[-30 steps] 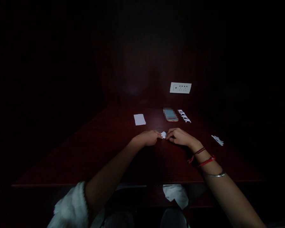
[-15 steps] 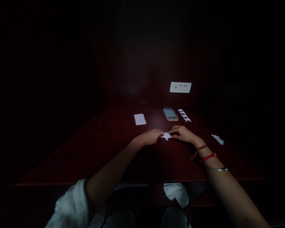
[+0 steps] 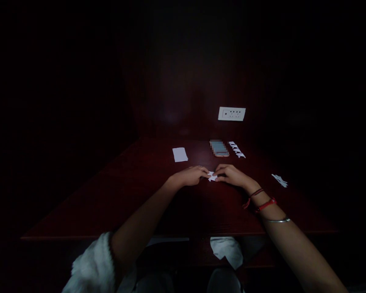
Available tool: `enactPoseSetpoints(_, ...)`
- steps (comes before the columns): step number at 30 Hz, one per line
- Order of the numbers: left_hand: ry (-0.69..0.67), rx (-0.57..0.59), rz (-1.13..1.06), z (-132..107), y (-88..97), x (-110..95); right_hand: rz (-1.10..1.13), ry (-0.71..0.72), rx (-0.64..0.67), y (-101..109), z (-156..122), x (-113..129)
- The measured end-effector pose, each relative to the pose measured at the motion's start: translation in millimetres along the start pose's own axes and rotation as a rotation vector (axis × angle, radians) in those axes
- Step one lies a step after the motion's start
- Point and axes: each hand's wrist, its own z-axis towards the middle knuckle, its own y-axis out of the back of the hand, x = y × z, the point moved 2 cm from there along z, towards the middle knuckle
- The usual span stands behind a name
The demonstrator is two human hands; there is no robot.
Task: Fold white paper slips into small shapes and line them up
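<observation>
Paper [image 3: 212, 178] is what we've got, a small white pc w/ pointed edges, low on the dark red table [image 3: 110, 203] btwn our hands. Our left hand [image 3: 190, 176] has its fingers curled nearly together, tips on the pc's left side. Our right hand [image 3: 231, 175] is half curled, w/ a narrow gap btwn thumb & forefinger, tips at the right side. Whether either one pinches the pc or just presses it down, we can't tell; fingers hide too much.

Handling, our judgement: v. light, prob. thin & bendy, stiffer wherever it's doubled over. Shd crease easily, tear if pulled hard & skid on the smooth tabletop if only one side is held. Best hold: fingertips flat near the middle to pin it, thumb & forefinger lightly on an edge; avoid tugging the points, they'd bend or rip first.

Nearby: white sheets [image 3: 180, 154] beyond our left hand, phone [image 3: 219, 148] beyond the right, w/ a row of white cutouts [image 3: 237, 149] just beside it. Loose strips [image 3: 279, 180] lie farther right, well apart from our fingers.
</observation>
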Motion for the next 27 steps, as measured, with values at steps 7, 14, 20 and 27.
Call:
enactPoseSetpoints(7, 0.027, 0.026, 0.073, -4, 3.8, -7, -0.032, 0.005, 0.011, 1, 1, 6)
enactPoseSetpoints(14, 0.043, 0.033, 0.082, -5, 4.6, -4, -0.063, -0.006, 0.006, 3, 0, 6)
enactPoseSetpoints(20, 0.019, 0.036, 0.055, -5, 1.3, 5, -0.078, 0.029, -0.003, 1, 2, 8)
enactPoseSetpoints(27, 0.052, 0.098, 0.032, -7, 4.8, -1, -0.097, -0.03, -0.069, -7, 6, 7)
